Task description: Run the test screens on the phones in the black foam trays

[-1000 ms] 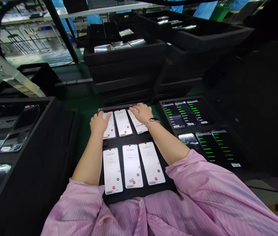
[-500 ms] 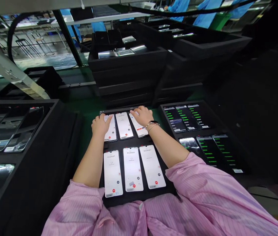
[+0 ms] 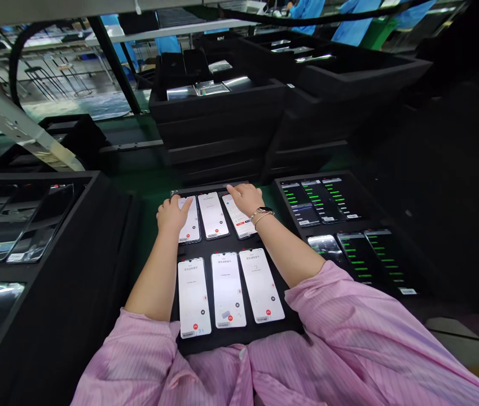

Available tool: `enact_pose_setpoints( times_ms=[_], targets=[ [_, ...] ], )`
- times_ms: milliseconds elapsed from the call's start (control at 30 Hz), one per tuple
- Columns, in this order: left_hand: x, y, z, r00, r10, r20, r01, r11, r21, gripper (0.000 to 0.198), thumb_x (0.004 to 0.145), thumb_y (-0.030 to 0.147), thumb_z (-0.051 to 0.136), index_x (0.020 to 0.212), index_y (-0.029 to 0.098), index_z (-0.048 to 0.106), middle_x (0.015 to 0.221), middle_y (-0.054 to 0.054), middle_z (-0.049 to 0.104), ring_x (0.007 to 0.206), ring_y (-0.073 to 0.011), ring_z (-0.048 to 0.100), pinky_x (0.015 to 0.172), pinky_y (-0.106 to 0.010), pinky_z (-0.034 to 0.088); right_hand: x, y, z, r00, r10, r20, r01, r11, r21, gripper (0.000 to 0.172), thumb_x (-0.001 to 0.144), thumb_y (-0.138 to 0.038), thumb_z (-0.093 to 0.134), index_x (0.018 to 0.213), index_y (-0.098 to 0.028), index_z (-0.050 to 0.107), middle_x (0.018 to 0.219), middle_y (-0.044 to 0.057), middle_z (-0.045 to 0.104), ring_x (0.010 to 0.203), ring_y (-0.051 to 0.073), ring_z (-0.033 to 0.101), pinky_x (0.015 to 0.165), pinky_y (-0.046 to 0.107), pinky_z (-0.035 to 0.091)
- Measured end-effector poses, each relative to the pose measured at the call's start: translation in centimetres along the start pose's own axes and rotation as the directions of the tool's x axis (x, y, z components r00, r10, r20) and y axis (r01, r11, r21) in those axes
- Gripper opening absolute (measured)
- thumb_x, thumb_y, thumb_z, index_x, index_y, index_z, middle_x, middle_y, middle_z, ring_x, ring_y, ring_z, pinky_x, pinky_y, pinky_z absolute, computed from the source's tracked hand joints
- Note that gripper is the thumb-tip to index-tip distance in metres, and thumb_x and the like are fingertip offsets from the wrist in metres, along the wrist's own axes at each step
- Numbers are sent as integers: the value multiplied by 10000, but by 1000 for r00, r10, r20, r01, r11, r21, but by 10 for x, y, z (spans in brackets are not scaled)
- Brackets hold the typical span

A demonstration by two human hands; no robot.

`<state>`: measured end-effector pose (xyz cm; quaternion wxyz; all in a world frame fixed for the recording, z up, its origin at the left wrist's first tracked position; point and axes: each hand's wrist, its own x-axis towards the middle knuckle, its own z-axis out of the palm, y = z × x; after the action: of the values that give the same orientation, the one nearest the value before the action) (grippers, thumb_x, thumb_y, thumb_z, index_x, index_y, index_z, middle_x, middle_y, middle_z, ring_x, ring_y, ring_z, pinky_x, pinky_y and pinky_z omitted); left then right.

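In front of me a black foam tray [image 3: 205, 246] holds two rows of smartphones with bright white screens. My left hand [image 3: 172, 214] rests at the far-left phone [image 3: 188, 225], its thumb stretched over the upper screen and its fingers at the left edge. Over the top of the far-right phone [image 3: 236, 213] lies my right hand [image 3: 246, 198], fingers apart, covering part of it. That screen shows a different page from the others. Between my hands is the far-middle phone [image 3: 214, 217], untouched. The near row has a left phone [image 3: 193, 293], a middle phone [image 3: 227, 287] and a right phone [image 3: 261, 287].
To the right sits a tray [image 3: 328, 228] of phones showing green bars. A taller tray stack [image 3: 91, 225] with dark-screened phones stands left. Stacked black trays [image 3: 222, 121] rise behind, beside a slanted metal post [image 3: 31, 129]. People in blue clothing [image 3: 351, 25] are farther off.
My right hand's fingers have shifted slightly up toward the tray's far edge, uncovering more of the far-right screen. My left hand stays nearly still. Loading rings on some screens have changed.
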<state>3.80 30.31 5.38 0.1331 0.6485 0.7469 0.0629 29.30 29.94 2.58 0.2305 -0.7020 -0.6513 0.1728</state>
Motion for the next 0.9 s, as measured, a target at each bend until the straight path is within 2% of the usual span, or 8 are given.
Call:
enact_pose_setpoints(
  times_ms=[167,433,700,800,867,900],
  targets=[
    [-1,0,1,1000,-3,0,3,1000,-8,693,1046,688,335,1534,259,576,1539,-198,600,1425,-443,548,1184,-559,462,2,4,-2,1000,18,-10,-18,1000,6,649,1138,-612,278,938,-246,775,1160,107,774,1247,343,631,1086,520,433],
    [-2,2,10,1000,-4,1,4,999,-38,666,1050,695,340,1490,270,603,1526,-170,605,1411,-415,543,1183,-529,451,5,17,2,998,48,-26,-47,998,40,772,1124,-683,163,971,-227,766,1140,137,774,1240,363,627,1112,551,404],
    [-3,2,11,1000,9,8,-9,999,-47,712,1051,718,313,1513,268,615,1539,-179,584,1419,-434,525,1184,-546,443,4,19,3,998,51,-29,-49,997,64,759,1134,-654,157,1005,-218,766,1045,130,762,1186,356,646,1108,562,406],
    [-2,2,12,1000,12,3,-12,999,-45,701,1055,709,312,1513,272,616,1531,-177,586,1414,-431,527,1184,-551,440,5,26,1,1000,21,13,-22,998,65,629,1100,-680,351,1132,-220,778,1151,126,759,1240,362,623,1121,563,402],
    [-2,1,13,1000,15,-2,-15,998,-53,698,1056,711,309,1511,279,616,1532,-172,588,1417,-429,525,1184,-551,440,7,32,-1,998,-18,60,14,998,65,550,986,-685,617,1295,-250,751,1285,107,738,1330,376,575,1147,562,392],
    [-2,1,14,1000,14,-2,-14,998,-60,697,1058,710,306,1510,281,617,1532,-169,591,1421,-428,522,1184,-550,442,7,36,-2,996,-36,84,31,997,64,600,910,-661,732,1364,-269,725,1330,99,725,1358,382,556,1153,562,393]
  ],
)
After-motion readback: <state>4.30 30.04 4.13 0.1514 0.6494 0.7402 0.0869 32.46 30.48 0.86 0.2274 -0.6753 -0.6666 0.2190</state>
